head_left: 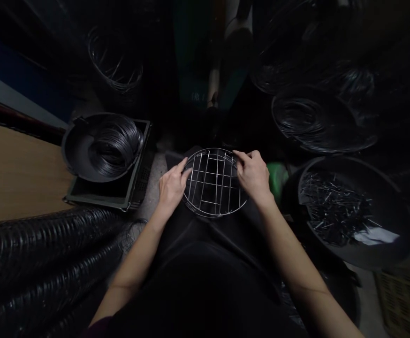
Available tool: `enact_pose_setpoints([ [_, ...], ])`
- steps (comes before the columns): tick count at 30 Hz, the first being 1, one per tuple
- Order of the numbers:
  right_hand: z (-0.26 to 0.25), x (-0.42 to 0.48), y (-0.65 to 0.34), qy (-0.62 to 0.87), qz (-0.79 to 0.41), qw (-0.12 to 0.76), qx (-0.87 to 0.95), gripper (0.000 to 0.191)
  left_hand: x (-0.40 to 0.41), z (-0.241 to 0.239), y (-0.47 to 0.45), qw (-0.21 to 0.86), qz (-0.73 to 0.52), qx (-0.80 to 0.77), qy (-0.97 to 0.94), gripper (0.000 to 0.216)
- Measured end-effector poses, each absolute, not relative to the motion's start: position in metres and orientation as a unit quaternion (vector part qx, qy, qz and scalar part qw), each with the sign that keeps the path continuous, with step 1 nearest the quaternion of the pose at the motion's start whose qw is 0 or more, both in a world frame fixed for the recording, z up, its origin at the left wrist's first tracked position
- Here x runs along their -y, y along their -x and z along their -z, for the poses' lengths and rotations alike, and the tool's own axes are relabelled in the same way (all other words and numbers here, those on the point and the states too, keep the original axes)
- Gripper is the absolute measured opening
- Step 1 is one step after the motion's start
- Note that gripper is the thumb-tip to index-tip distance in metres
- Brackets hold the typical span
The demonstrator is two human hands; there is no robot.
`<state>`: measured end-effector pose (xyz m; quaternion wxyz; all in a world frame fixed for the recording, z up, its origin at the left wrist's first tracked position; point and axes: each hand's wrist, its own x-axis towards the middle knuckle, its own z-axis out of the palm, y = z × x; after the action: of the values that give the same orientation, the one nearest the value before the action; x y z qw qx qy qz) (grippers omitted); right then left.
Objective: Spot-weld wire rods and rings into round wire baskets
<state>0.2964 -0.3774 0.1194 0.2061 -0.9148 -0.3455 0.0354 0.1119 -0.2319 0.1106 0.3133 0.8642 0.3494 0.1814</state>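
Note:
A round wire rack (216, 186) with crossing metal rods lies level in front of my lap, between both hands. My left hand (173, 184) grips its rim at the left, thumb on top and fingers along the edge. At the upper right of the rim, my right hand (253, 174) is closed on the wire, its fingertips bent over the edge. Beneath the rack it is too dark to make out what supports it.
To the left, a black basin (74, 152) with wire rings (115, 145) rests on a crate (131, 199). Stacked wire rings (50, 234) fill the lower left. A basin (395, 206) of short rods (335, 202) stands right, below a basin of rings (301, 117). Something green (277, 179) sits beside my right hand.

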Motion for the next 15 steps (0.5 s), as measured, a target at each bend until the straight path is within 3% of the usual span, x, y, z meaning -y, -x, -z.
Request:
enact_pose_setpoints([
  [7,-0.105,0.388,-0.285,0.909,-0.019,0.226,0.349,0.044,0.238,-0.101,-0.105,0.253,-0.175,-0.348,-0.885,0.041],
  [15,-0.084,0.421,-0.243,0.881,0.015,0.338,0.331,0.055,0.234,-0.08,-0.098,0.275,-0.182,-0.319,-0.888,0.047],
])
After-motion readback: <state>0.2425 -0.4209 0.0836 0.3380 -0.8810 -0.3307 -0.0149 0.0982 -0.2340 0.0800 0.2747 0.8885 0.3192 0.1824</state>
